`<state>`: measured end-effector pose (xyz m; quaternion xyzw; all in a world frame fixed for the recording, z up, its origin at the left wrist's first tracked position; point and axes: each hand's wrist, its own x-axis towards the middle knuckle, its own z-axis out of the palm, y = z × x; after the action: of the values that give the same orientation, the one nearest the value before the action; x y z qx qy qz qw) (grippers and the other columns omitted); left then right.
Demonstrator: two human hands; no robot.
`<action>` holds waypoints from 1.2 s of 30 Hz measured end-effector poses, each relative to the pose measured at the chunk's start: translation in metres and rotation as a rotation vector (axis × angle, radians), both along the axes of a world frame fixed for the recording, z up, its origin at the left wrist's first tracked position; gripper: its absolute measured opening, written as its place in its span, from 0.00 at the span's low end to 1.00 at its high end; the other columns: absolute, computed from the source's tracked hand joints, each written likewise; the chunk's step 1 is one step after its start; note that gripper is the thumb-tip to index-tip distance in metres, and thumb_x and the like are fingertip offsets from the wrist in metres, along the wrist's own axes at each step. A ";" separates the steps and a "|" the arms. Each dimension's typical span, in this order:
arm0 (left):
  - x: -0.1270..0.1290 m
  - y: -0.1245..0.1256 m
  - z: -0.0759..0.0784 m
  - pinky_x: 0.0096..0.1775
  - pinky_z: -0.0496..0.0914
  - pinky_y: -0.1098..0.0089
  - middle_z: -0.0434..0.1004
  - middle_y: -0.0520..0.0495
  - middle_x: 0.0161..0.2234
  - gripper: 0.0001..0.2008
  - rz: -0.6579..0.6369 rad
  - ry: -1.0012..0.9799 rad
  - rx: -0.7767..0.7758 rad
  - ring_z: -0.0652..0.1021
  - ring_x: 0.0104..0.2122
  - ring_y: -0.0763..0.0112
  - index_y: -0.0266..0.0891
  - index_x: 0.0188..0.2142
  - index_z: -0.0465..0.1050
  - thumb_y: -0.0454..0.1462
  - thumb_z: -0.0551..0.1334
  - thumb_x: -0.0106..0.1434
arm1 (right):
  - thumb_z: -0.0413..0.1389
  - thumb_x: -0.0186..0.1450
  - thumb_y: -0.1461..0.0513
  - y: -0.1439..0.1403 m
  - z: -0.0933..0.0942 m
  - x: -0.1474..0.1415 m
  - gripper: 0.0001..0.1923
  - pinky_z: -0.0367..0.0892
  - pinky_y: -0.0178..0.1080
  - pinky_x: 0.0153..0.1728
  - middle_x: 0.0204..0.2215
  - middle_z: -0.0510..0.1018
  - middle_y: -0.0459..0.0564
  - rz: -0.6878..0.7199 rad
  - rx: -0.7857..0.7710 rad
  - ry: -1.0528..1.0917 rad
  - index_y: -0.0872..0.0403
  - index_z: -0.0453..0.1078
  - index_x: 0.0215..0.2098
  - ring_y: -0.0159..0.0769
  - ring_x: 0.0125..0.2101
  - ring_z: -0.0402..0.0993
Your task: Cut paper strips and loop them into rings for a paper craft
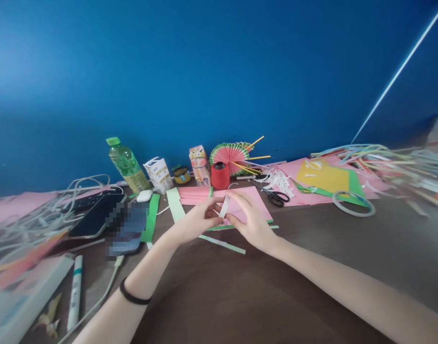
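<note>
Both hands meet close together above the tabletop, with a small white strip standing tilted between their fingers. As it seems, the left hand has its thumb and fingers closed on the lower part of this strip; the right hand is curved, with its index finger at the upper end, but whether it also grips firmly I cannot tell. Below the fingers lies a pink sheet with green showing at its edge, flat and not pleated. Beside it, to the left, rests a pleated pink paper, next to a pale green strip. Behind stands a round watermelon-coloured fan, already pleated and spread, just behind a red roll. Judging from these pieces, one fan shape looks nearly complete, the second paper has its folds but is not spread, and the flat sheet has no folds yet; the white strip is not attached to anything that I can see. Scissors lie to the right, near white paper scraps, touched by neither hand.
</note>
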<state>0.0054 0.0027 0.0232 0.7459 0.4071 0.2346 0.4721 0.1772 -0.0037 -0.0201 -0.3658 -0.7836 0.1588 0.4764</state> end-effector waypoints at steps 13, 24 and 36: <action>-0.001 0.004 -0.013 0.40 0.65 0.66 0.71 0.48 0.34 0.32 -0.037 -0.066 -0.016 0.71 0.35 0.71 0.41 0.59 0.48 0.32 0.55 0.55 | 0.45 0.59 0.71 0.002 0.000 0.002 0.19 0.55 0.42 0.54 0.51 0.65 0.52 0.084 -0.059 0.069 0.53 0.62 0.48 0.35 0.53 0.58; 0.002 0.003 -0.009 0.43 0.62 0.67 0.71 0.47 0.38 0.21 0.029 0.029 0.014 0.70 0.36 0.70 0.40 0.52 0.61 0.36 0.51 0.59 | 0.50 0.60 0.61 0.005 -0.004 0.002 0.03 0.64 0.42 0.42 0.38 0.74 0.51 0.001 -0.269 0.187 0.52 0.60 0.29 0.38 0.42 0.70; -0.001 0.003 -0.010 0.34 0.59 0.72 0.62 0.53 0.26 0.12 0.054 0.096 -0.026 0.64 0.27 0.75 0.38 0.37 0.65 0.40 0.48 0.59 | 0.46 0.63 0.61 0.003 -0.004 0.006 0.06 0.62 0.45 0.44 0.47 0.71 0.56 0.148 -0.393 0.093 0.51 0.54 0.28 0.41 0.51 0.63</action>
<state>0.0045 0.0054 0.0133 0.7389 0.4523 0.2060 0.4550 0.1831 -0.0008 -0.0240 -0.3853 -0.7396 0.3596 0.4186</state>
